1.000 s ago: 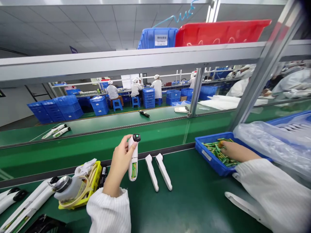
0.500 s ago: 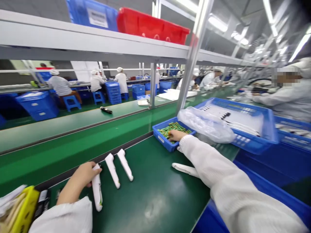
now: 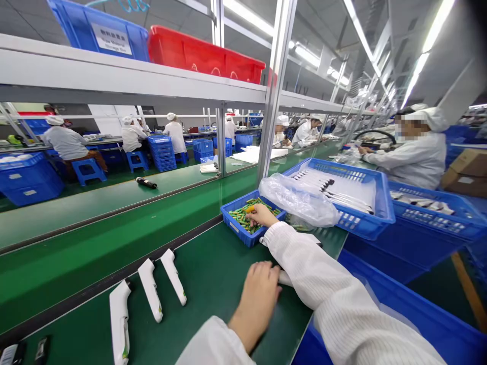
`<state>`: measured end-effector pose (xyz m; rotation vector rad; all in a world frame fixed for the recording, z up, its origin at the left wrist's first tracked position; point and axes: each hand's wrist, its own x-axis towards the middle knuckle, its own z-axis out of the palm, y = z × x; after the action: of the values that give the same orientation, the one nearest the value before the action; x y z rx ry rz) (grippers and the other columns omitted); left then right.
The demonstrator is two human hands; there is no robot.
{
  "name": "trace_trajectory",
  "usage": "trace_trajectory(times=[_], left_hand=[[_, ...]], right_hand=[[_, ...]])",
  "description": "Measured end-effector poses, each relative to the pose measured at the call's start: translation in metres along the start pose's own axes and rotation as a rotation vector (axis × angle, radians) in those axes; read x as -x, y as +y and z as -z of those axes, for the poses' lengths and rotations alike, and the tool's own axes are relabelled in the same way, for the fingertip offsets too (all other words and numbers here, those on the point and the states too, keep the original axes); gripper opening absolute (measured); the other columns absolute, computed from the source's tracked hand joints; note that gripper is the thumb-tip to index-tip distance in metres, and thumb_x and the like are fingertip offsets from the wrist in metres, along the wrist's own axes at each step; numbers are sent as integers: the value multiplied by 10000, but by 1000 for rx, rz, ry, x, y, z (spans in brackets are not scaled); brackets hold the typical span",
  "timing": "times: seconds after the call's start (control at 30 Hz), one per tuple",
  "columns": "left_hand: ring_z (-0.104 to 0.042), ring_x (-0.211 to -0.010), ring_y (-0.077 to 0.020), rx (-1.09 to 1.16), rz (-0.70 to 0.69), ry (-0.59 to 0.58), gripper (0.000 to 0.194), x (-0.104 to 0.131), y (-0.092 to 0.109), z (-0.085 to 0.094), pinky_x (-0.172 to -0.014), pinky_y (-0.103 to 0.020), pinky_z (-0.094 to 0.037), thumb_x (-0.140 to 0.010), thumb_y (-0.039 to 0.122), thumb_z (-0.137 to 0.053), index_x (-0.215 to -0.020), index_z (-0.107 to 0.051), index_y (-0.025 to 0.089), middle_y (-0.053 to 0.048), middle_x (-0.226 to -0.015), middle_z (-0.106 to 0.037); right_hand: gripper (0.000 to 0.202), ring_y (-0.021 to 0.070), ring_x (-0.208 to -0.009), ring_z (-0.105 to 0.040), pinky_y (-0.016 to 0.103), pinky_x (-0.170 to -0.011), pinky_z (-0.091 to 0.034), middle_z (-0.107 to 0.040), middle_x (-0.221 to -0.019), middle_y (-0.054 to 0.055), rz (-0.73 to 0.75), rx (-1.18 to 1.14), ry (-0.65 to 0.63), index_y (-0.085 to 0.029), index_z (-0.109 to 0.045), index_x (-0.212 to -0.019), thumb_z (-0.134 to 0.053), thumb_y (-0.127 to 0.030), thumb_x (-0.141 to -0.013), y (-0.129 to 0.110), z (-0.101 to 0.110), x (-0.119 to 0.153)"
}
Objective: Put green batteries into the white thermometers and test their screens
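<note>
My right hand reaches into a small blue bin full of green-and-yellow batteries. Its fingers are pinched together at the pile, a yellow cover on one fingertip; the tips are partly hidden. Below it, my left hand bends its fingers over the near end of a white plastic housing, most of which lies under my right sleeve. Three white angled housings, a nearest one, a middle one and a far one, lie in a slanted row on the green bench.
A plastic bag rests between the bin and a large blue crate of white parts. Dark objects sit at lower left. A metal post rises behind the bin to a shelf. A co-worker sits at right.
My left hand has let go of the nearest housing in the row and moved right to the one under my right sleeve. My right hand stays in the bin. The view has shifted right.
</note>
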<state>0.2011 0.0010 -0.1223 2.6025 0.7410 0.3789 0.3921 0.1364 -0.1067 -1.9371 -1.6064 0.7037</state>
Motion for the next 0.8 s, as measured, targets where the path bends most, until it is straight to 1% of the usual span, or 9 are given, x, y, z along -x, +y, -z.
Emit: trace_trajectory(times=[0.1,0.23,0.37,0.43,0.5,0.57,0.67,0.73,0.8], left_hand=[[-525,-1136,-340,34,28,-37,333,-7,16,-23,-1004,-516,-375,-796,83,-610,-1125,-580,126,-172,-1141,-590],[-577,-994,-357,144,185,-17,183,2,4,-15,-856,-522,-443,-747,33,-606,-894,-577,137,-168,-1006,-588],[-621,-841,-251,393,319,127,108,17,-31,21,-762,-415,-485,-828,166,-534,-806,-433,198,-115,-990,-555],[-620,-657,-195,572,358,198,168,25,-46,46,-598,-330,-492,-884,319,-474,-813,-355,222,-56,-841,-559],[-553,-488,-154,747,368,264,234,35,-54,75,-467,-260,-430,-893,436,-437,-864,-331,229,21,-655,-520],[-477,-435,-116,882,339,350,296,46,-54,104,-447,-225,-386,-887,501,-424,-967,-355,224,60,-595,-485],[-413,-451,-87,1087,272,506,439,63,-47,141,-449,-206,-352,-890,587,-367,-1079,-436,197,43,-627,-499],[-427,-475,-89,1254,228,615,467,72,-40,156,-449,-204,-358,-884,593,-406,-1057,-504,170,14,-650,-538],[-493,-541,-101,1374,172,725,390,77,-36,165,-503,-210,-421,-868,522,-511,-1022,-540,166,-19,-726,-597]], right_hand=[[181,83,-587,-587,229,-570,-522,-616,-738,-14,21,-108,63,-107,-610,-896,-569,-280,-929,1,3,0],[160,80,-586,-576,221,-557,-513,-609,-752,-16,48,-247,142,-107,-606,-926,-587,-265,-916,5,4,-1],[153,72,-567,-553,204,-528,-490,-595,-746,-20,67,-368,193,-108,-602,-917,-589,-260,-914,7,5,-1],[144,62,-532,-526,194,-505,-469,-577,-713,-32,78,-422,217,-111,-597,-910,-591,-255,-911,6,6,0],[126,55,-499,-496,189,-490,-447,-560,-676,-47,99,-468,241,-114,-592,-883,-614,-238,-891,1,7,3],[138,55,-476,-478,195,-486,-433,-552,-635,-58,133,-513,251,-116,-590,-846,-669,-228,-835,-8,8,10],[245,76,-477,-501,216,-488,-426,-569,-598,-46,214,-583,226,-113,-607,-852,-745,-273,-728,-33,8,25],[326,96,-499,-532,225,-489,-421,-600,-607,-18,280,-627,184,-112,-627,-891,-755,-340,-697,-56,7,39],[376,110,-524,-560,230,-492,-418,-641,-649,16,340,-659,129,-118,-641,-920,-733,-413,-706,-83,4,56]])
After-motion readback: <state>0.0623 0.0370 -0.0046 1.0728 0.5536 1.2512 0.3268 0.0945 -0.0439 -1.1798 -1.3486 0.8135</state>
